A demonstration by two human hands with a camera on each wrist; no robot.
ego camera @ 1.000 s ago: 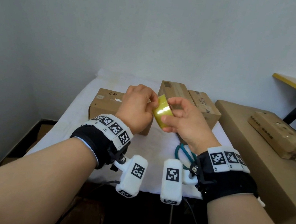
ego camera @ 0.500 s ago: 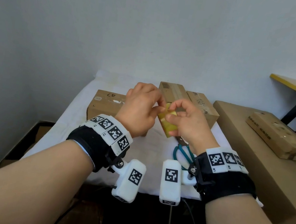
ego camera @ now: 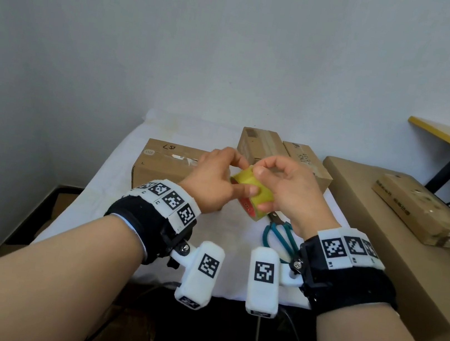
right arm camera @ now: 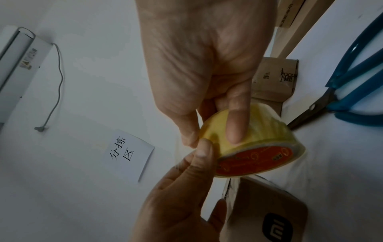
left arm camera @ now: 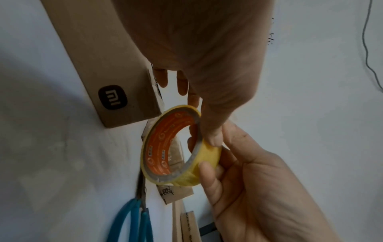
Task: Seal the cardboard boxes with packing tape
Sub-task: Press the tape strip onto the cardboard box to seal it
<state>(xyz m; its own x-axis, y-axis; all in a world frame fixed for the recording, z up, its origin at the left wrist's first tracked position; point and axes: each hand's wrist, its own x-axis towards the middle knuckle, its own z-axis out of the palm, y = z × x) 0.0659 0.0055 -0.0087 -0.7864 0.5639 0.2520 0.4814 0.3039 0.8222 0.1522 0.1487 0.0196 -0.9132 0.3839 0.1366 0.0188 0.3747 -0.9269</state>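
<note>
- Tape roll (ego camera: 250, 196) held in the air between both hands, above the white table (ego camera: 103, 196), in front of the boxes; yellowish tape on an orange core.
- Right hand (ego camera: 293, 193): thumb and fingers curled round the roll's outer band, one finger through the core in the left wrist view.
- Left hand (ego camera: 210, 185): thumb and forefinger pinch at the roll's edge; whether a loose tape end is between them cannot be made out.
- Scissors (ego camera: 278, 234), blue handles, lie on the table; blades partly hidden under the right hand.
- Nearest box (ego camera: 160, 165) flaps closed; its right part hidden by the left hand. Contents not visible.
- Two more boxes (ego camera: 262, 144) behind, closed, lower halves covered by the hands.
- Long flat box (ego camera: 416, 210) on the brown side surface at right, its far end torn-looking, detail unclear.
</note>
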